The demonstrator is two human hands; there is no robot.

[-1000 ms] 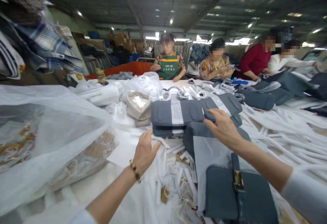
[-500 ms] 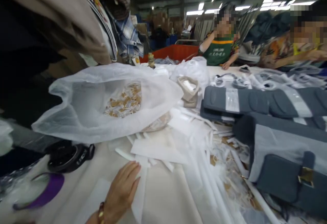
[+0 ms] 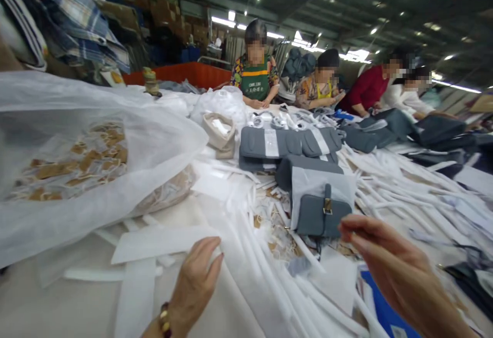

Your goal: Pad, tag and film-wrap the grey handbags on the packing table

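My left hand (image 3: 195, 279), with a beaded bracelet, is low over the table beside the end of a white sheet strip (image 3: 165, 241). Its fingers are bent, the thumb stands a little apart, and I see nothing held. At the right, my right hand (image 3: 396, 271) is raised with loosely bent fingers and no visible object in them. Its fingertips are close to a dark grey flap bag (image 3: 321, 214) with a gold buckle and a white wrap; whether they touch, I cannot tell. Long white foam strips (image 3: 265, 256) run between the hands.
A large translucent plastic bag (image 3: 165, 143) at the left holds small packets with brown tags (image 3: 88, 158). Further grey bags (image 3: 269, 143) lie behind the flap bag. A beige pouch (image 3: 219, 132) stands near them. Several co-workers sit across the table. A blue item (image 3: 385, 302) lies below my right hand.
The view has swung right, bringing more co-workers and the right side of the table into sight. My right hand has come into view by the flap bag. My left hand remains near the white strips.
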